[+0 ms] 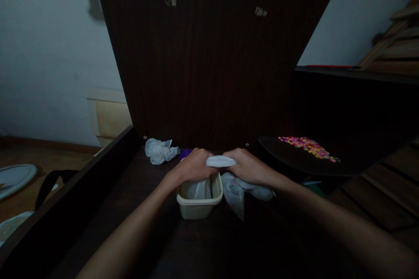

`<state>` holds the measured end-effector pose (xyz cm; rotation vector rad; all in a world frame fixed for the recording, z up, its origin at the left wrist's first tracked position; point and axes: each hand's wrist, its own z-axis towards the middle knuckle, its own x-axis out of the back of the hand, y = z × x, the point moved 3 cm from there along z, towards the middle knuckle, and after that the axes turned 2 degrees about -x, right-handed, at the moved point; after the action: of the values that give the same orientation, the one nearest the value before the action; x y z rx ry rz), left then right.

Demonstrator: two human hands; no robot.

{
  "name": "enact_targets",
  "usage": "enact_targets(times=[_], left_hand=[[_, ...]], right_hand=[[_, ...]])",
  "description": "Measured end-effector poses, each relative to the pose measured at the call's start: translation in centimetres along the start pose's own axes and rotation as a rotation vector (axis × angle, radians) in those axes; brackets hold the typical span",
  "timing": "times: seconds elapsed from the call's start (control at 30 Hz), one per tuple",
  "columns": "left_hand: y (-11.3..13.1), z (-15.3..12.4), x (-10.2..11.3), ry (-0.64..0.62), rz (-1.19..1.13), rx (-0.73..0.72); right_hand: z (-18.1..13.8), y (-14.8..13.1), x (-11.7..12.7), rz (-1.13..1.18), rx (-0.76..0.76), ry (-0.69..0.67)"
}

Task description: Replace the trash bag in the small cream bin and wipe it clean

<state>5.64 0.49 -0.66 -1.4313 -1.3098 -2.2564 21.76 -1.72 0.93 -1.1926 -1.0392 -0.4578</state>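
Observation:
Both my hands are closed on a white plastic bag (221, 161), gathered into a short, thick band between them. My left hand (197, 165) grips its left end, above a cream rectangular tub (199, 210) with rounded corners. My right hand (246, 165) holds the other end. Inside the tub is something pale and sheet-like, partly hidden by my left hand. Beneath my right hand, thin translucent plastic (236, 196) lies crumpled beside the tub; whether it joins the held bag I cannot tell. A purple item (185, 154) shows partly behind my left wrist.
A crumpled pale plastic bag (160, 151) lies at the back left of the dark surface (209, 248). Tall dark panel (209, 61) rises behind. On a rounded dark shelf (278, 152) at right are many small colourful pieces (309, 147). A raised board (81, 183) edges the left.

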Motion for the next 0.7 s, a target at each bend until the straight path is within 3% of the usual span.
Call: enact_targets(times=[0.1, 0.27, 0.37, 0.53, 0.7], left_hand=[[-0.2, 0.5, -0.3, -0.003, 0.027, 0.012], [-0.1, 0.5, -0.3, -0.026, 0.046, -0.002], [0.1, 0.4, -0.3, -0.033, 0.051, -0.012], [0.0, 0.6, -0.2, -0.024, 0.091, -0.028], [-0.1, 0.3, -0.2, -0.036, 0.107, -0.058]], right_hand=[[0.0, 0.1, 0.1, 0.03, 0.018, 0.0], [-0.3, 0.1, -0.5, 0.208, -0.017, -0.235], [-0.5, -0.4, 0.0, 0.288, 0.005, -0.214], [-1.3, -0.7, 0.1, 0.308, -0.133, -0.31], [-2.0, -0.7, -0.3, 0.37, -0.228, -0.229]])
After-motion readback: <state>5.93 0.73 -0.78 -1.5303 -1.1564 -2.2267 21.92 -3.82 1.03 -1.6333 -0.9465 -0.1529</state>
